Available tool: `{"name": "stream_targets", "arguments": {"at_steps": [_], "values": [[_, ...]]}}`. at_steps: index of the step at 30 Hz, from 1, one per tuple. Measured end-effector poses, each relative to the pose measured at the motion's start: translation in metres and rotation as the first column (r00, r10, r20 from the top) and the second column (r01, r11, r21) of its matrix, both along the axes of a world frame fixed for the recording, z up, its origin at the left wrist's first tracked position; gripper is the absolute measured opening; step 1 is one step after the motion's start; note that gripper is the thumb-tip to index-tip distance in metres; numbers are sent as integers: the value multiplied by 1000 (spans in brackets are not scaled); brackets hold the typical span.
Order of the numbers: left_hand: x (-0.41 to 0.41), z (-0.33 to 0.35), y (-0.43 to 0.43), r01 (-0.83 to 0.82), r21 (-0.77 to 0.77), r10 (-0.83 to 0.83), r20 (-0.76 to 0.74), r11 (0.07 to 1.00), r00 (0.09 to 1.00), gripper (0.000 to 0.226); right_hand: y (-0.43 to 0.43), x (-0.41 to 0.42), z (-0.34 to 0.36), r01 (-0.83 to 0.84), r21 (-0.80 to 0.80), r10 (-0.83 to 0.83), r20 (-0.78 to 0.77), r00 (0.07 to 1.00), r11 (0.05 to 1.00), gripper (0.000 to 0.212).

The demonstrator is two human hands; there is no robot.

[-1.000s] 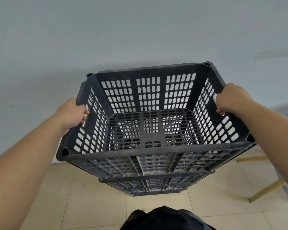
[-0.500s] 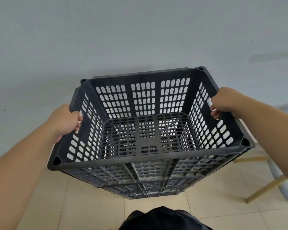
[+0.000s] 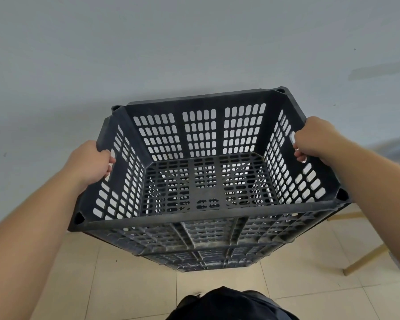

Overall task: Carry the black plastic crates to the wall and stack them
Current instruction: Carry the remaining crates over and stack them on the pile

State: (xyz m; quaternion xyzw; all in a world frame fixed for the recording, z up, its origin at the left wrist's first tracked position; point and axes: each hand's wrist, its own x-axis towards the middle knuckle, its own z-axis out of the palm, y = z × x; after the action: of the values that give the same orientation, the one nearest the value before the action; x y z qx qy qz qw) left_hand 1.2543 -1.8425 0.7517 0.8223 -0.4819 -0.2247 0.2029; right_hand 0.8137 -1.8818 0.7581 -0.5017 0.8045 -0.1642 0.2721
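A black slotted plastic crate [image 3: 201, 137] fills the middle of the view, empty and close to the grey wall [image 3: 171, 47]. My left hand [image 3: 90, 165] grips the handle slot in its left side. My right hand [image 3: 310, 139] grips the handle slot in its right side. Under it I see the ribbed sides of more black crates [image 3: 208, 257], which the top crate sits over; whether it rests fully on them I cannot tell. The lower crates are mostly hidden by the top one.
Beige floor tiles [image 3: 129, 285] lie below the crates. Wooden legs of some furniture [image 3: 365, 259] stand at the right, close to the stack. A dark piece of my clothing [image 3: 226, 306] shows at the bottom edge.
The crate and both hands have shifted slightly down and left in view, then settled. Both hands keep their grip on the handles.
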Motion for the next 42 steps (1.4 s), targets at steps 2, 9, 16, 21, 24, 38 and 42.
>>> {"name": "stream_targets", "arguments": {"at_steps": [2, 9, 16, 21, 24, 38, 42], "values": [[-1, -3, 2, -6, 1, 6, 20, 1000, 1000, 21, -3, 0, 3, -18, 15, 18, 0, 1000, 1000, 23], [0, -4, 0, 12, -14, -13, -10, 1000, 1000, 19, -2, -2, 0, -39, 1, 39, -79, 996, 999, 18], [1, -4, 2, 19, -4, -19, 10, 1000, 1000, 21, 1, -1, -2, -28, -14, 27, -93, 995, 1000, 18], [-2, 0, 5, 29, 6, -30, 51, 1000, 998, 23, 4, -2, -3, -48, -17, 46, -93, 995, 999, 20], [0, -1, 7, 42, -16, -39, 178, 999, 983, 22, 9, 0, 2, -46, 22, 48, -81, 996, 999, 19], [-117, 16, -3, 607, 106, -603, 338, 787, 723, 58, 55, 7, 15, -88, 7, 85, -307, 948, 996, 58], [-159, 23, -8, 754, 58, -736, 275, 654, 618, 59, 90, 14, 30, -20, -8, 16, -317, 948, 1000, 63]]}}
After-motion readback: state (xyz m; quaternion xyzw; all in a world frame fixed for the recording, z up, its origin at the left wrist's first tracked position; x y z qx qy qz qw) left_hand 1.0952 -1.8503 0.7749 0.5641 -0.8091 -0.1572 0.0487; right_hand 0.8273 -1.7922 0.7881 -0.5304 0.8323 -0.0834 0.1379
